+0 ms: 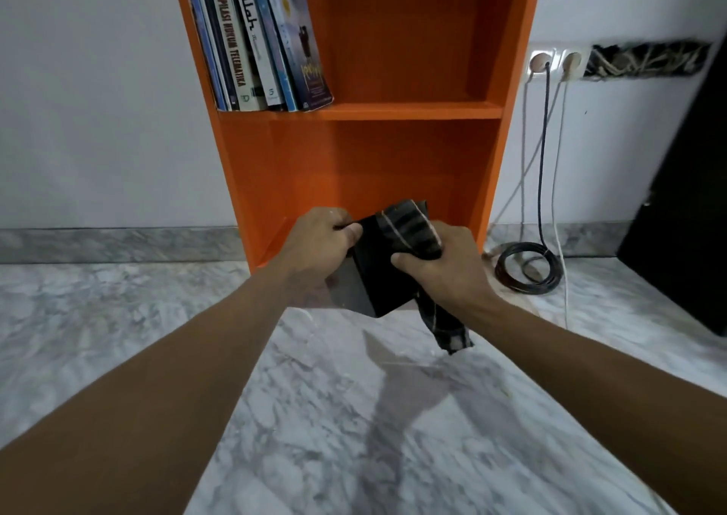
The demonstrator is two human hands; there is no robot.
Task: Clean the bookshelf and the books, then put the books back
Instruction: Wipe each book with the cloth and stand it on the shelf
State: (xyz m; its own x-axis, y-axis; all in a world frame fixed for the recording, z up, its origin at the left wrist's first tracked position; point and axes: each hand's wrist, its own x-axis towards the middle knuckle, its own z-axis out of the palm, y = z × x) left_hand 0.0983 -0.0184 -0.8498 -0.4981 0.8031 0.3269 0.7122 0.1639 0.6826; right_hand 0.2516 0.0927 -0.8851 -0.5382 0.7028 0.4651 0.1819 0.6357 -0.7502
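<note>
Our left hand (320, 239) is at centre frame, fingers curled over the upper left edge of a black book (369, 278) and thumb pressed on its cover: a firm grip, and the book is tilted, held off the floor. Just right of it, our right hand (436, 269) is closed round a bunched striped cloth (413, 227) and presses it against the book's cover. The cloth's loose tail hangs down below the wrist.

Both hands are in front of the lower compartment of the orange bookshelf (244, 184), which stands against the white wall (98, 101) and fills the top centre of the frame. On the shelf above, at the upper left, a row of books (255, 38) stands packed against the left side panel, spines facing us. The outermost one, with a blue cover, leans on its neighbours.

Marble floor (354, 416) fills the lower half of the frame, with our forearms stretched across it. At the right, wall sockets (552, 62) feed a black cable that drops to a loose coil (527, 267) on the floor, with a white cable (558, 200) beside it. A dark panel (684, 215) cuts into the right edge; we cannot tell what it is.
</note>
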